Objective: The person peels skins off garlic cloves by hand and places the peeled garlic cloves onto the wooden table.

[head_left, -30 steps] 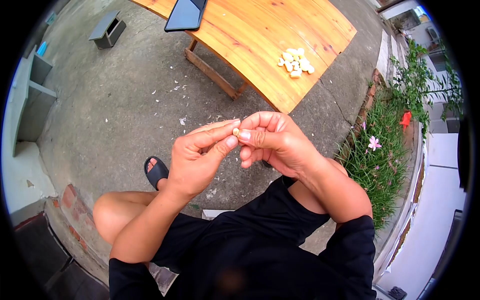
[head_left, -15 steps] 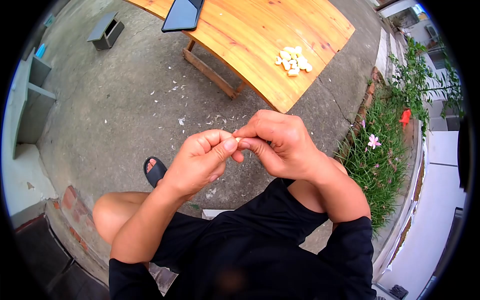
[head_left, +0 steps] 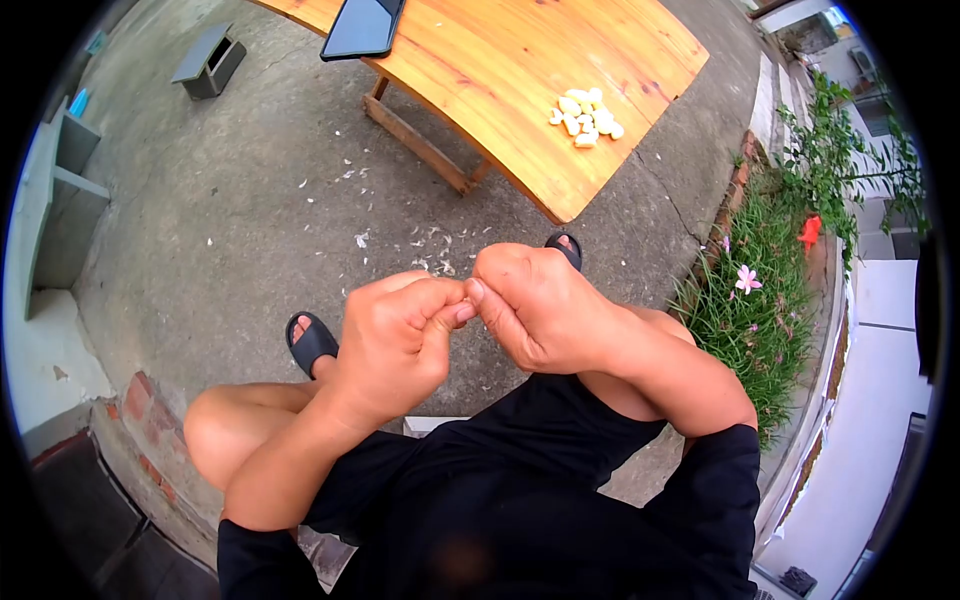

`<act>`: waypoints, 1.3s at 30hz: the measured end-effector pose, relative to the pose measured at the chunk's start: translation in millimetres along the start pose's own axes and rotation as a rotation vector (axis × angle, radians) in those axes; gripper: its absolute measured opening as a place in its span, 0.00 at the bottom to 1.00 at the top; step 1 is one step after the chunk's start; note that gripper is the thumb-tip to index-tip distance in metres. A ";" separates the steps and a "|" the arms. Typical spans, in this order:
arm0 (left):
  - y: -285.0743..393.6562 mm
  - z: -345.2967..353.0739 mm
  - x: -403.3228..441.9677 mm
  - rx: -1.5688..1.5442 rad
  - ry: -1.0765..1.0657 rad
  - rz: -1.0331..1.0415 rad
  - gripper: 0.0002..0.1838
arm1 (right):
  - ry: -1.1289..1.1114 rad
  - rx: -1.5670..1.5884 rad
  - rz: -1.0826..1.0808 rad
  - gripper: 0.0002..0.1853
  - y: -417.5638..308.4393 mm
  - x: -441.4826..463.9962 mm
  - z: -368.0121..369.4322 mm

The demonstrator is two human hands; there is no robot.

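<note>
My left hand (head_left: pixel 395 340) and my right hand (head_left: pixel 540 305) meet in front of me above my lap, fingertips touching. Both are closed, thumbs pressed against curled index fingers. Pinched between them is a small pale piece, likely a garlic clove, now almost wholly hidden by the fingers. On the near right corner of the wooden table (head_left: pixel 520 100), ahead of my hands, lies a small pile of cream-coloured pieces that look like peeled garlic cloves (head_left: pixel 586 117).
A dark phone (head_left: pixel 363 28) lies at the table's left edge. White papery scraps (head_left: pixel 440 245) litter the concrete floor below. A grey box (head_left: pixel 209 62) stands at the far left, and grass with pink flowers (head_left: pixel 747 281) borders the right side.
Both hands have rolled inward at the wrists, backs turning up, and dropped slightly. The pale piece visible between the fingertips before is now covered. My right foot has come into view beyond the hands.
</note>
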State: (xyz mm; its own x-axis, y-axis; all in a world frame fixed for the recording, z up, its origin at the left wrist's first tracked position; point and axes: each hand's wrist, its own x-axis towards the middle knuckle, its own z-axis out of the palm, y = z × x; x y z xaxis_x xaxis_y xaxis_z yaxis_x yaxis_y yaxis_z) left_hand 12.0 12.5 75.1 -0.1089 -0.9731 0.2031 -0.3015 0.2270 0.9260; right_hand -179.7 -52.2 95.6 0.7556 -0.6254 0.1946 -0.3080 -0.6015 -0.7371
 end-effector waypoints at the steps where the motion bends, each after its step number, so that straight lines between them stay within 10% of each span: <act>1: 0.5 1.1 -0.1 0.033 0.029 0.023 0.04 | 0.028 0.012 0.016 0.08 0.8 0.6 4.3; 20: 7.4 -6.6 3.7 0.050 -0.002 -0.019 0.02 | -0.036 0.828 0.877 0.28 -1.4 11.0 5.9; 26: -0.1 -8.5 3.5 -0.060 0.009 -0.109 0.03 | 0.099 0.606 0.600 0.22 -9.9 8.8 -7.4; 31: -2.6 -7.9 1.4 -0.089 -0.007 -0.105 0.02 | 0.064 0.061 -0.030 0.06 -0.1 6.3 -8.1; 39: 2.6 -4.9 2.1 0.155 0.047 0.147 0.05 | 0.060 0.253 0.343 0.17 -3.4 3.7 6.9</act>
State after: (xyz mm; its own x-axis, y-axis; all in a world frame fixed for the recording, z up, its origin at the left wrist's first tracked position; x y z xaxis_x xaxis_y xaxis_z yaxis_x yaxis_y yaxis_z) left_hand 15.7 10.9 79.5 -0.1195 -0.9290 0.3501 -0.4278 0.3665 0.8263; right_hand -171.8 -49.0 94.4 0.5965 -0.8005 -0.0574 -0.3786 -0.2177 -0.8996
